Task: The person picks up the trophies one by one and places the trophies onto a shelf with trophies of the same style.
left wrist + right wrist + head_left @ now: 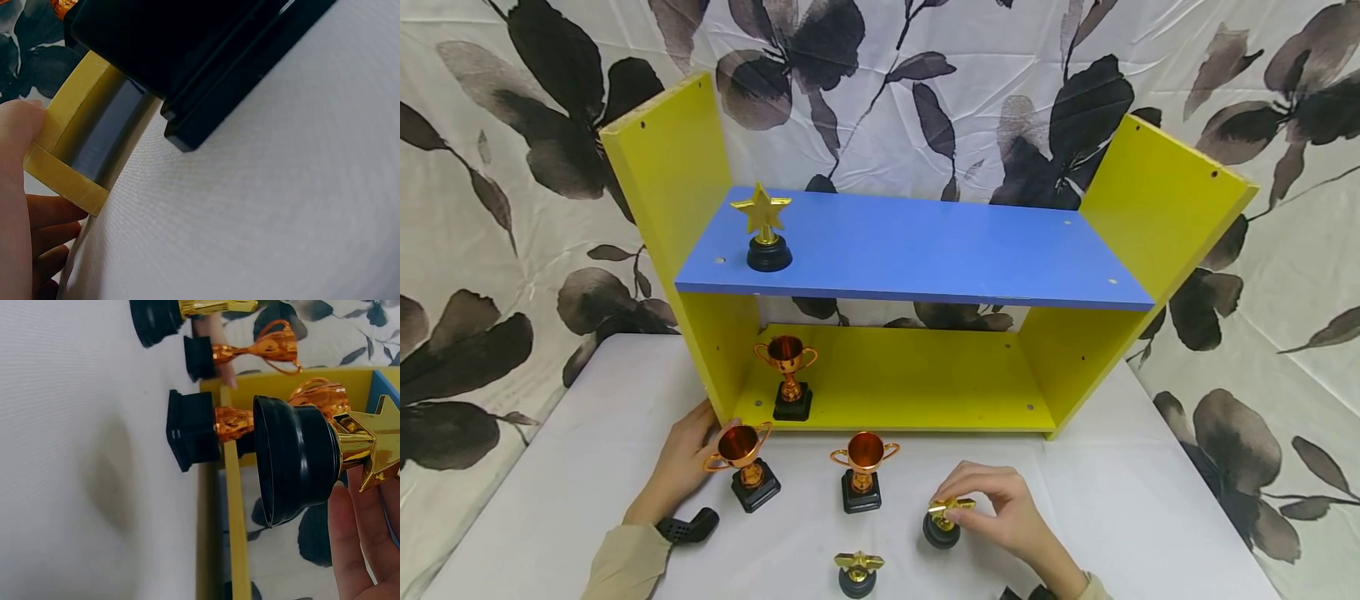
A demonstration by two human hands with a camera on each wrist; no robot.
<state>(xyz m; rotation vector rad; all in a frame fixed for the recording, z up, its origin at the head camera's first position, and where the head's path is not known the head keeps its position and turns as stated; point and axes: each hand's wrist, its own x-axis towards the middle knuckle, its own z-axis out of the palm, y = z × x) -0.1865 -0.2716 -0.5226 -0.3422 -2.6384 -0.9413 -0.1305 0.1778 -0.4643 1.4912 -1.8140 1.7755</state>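
My right hand [1000, 508] pinches a gold star trophy [297, 462] by its star, between thumb and fingers. Its round black base hangs above the white table, with a shadow below it in the right wrist view. My left hand [679, 458] grips the lower left front corner of the yellow and blue shelf [887, 417], thumb on one side of the panel [65, 178] and fingers on the other. Beside that hand stands a copper cup trophy [751, 477]. Another cup trophy [862, 487] and a second star trophy [857, 577] stand on the table nearer the right hand.
On the blue middle board [925, 250] a star trophy [767, 250] stands at the left end. Below it, a copper cup trophy [792, 402] is on the yellow bottom board [917, 383]. A floral cloth [880, 100] hangs behind the shelf.
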